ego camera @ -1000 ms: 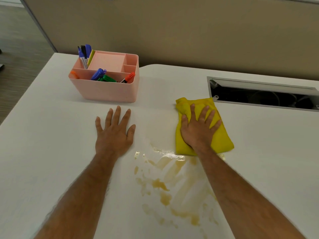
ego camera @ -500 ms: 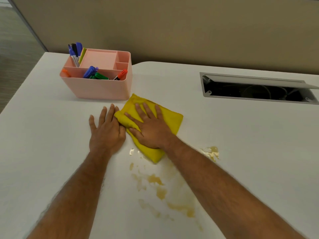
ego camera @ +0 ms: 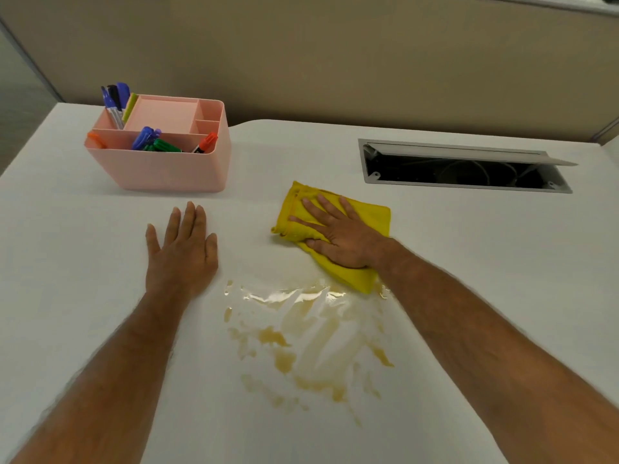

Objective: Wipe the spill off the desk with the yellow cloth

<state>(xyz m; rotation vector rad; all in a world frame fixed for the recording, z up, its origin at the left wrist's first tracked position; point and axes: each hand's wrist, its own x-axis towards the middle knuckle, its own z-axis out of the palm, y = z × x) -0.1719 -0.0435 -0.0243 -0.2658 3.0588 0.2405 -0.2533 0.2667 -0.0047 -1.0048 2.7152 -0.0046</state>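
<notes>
A folded yellow cloth (ego camera: 369, 216) lies on the white desk (ego camera: 485, 279), just beyond the far right edge of the spill. My right hand (ego camera: 338, 234) presses down flat on the cloth with fingers spread, pointing to the far left. The spill (ego camera: 301, 333) is a smeared amber-brown liquid with wet glossy streaks, in the middle of the desk between my two forearms. My left hand (ego camera: 182, 252) rests palm down on the bare desk left of the spill, holding nothing.
A pink desk organiser (ego camera: 167, 172) with several markers stands at the back left. An open cable hatch (ego camera: 462, 172) with a raised grey lid is sunk into the desk at the back right. A beige partition (ego camera: 335, 61) runs behind the desk.
My right hand has slid the cloth from beside my left hand back to the right. A fresh wet streak lies along the spill's far edge. My left hand has stayed put.
</notes>
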